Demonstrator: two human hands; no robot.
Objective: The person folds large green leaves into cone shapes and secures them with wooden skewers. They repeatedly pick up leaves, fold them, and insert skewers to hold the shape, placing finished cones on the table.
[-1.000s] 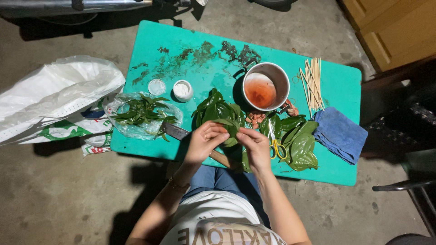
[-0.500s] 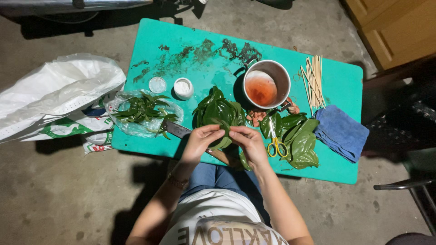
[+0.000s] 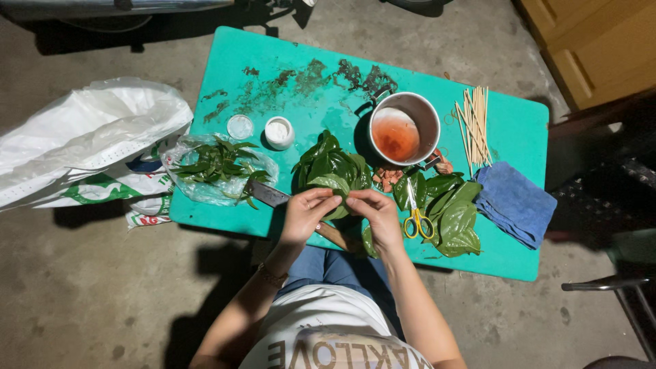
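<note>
We count one surface point(image 3: 287, 55), one pot point(image 3: 404, 128), one pair of scissors point(image 3: 417, 220), one knife point(image 3: 268, 194), one blue cloth point(image 3: 514, 203), two small white cups point(image 3: 279, 132), one bundle of sticks point(image 3: 474, 123), two leaf piles point(image 3: 333, 167), one clear bag point(image 3: 219, 171), one white sack point(image 3: 82, 143).

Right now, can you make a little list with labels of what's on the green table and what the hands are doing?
Table: teal table, stained dark near the far edge
Left hand: left hand pinching a green leaf
Right hand: right hand gripping the same leaf
Leaf pile: leaf pile just beyond the hands
Pot: metal pot with reddish liquid
Scissors: yellow-handled scissors lying on loose leaves
Sticks: wooden sticks beside the pot
Cloth: blue cloth
Knife: knife by a plastic bag of greens
Small cup: white cup
</note>
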